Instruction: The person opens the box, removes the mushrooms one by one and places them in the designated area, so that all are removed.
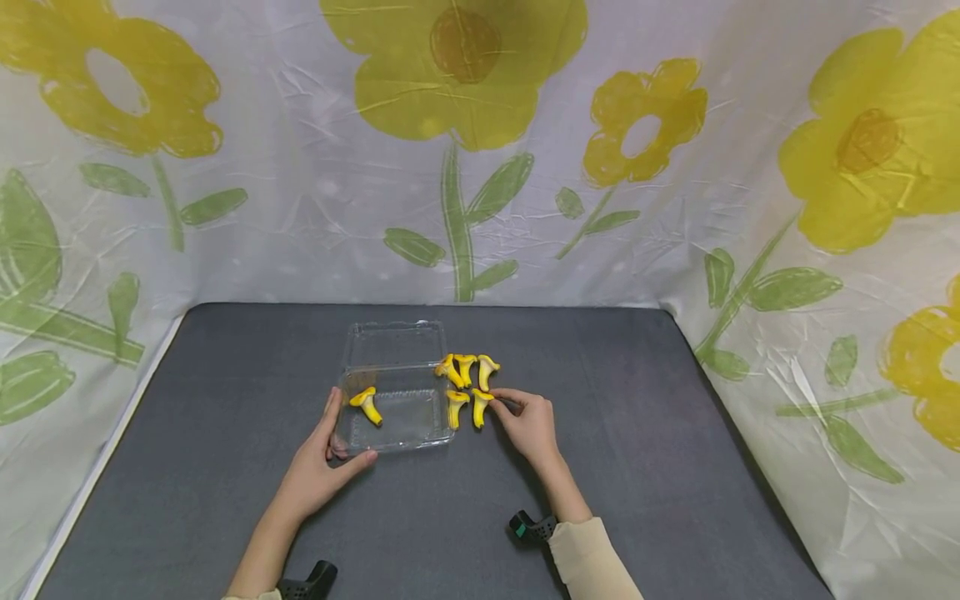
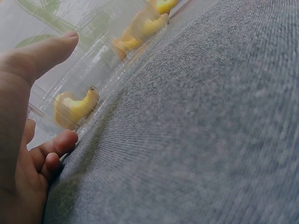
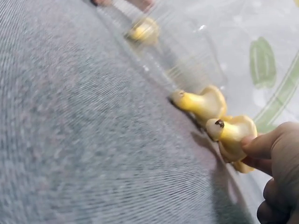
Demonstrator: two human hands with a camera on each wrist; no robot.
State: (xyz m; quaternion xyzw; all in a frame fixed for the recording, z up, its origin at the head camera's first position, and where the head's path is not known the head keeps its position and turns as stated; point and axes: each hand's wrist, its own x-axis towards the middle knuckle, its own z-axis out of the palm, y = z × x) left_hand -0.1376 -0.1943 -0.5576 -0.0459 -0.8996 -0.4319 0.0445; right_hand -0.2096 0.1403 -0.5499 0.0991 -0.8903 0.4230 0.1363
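A clear plastic clamshell box (image 1: 412, 437) lies with its lid (image 1: 397, 343) folded back behind it. One yellow chanterelle-like mushroom (image 1: 367, 407) is inside, near the box's left wall. My left hand (image 1: 318, 471) holds the box at its front left corner, thumb along the front edge, fingers at the left side. To the right of the box, my right hand (image 1: 531, 427) pinches a yellow mushroom (image 3: 232, 133) by its cap, thumb in front and fingers partly hidden behind. This mushroom stands stem toward me, beside another mushroom (image 1: 457, 408) close to the box's right wall.
Behind the pinched mushroom, a row of yellow mushrooms (image 1: 465, 367) lies at the box's back right corner. Dark grey cloth covers the table (image 1: 600, 358). A white sheet (image 1: 300, 208) printed with yellow flowers hangs along the back and both sides.
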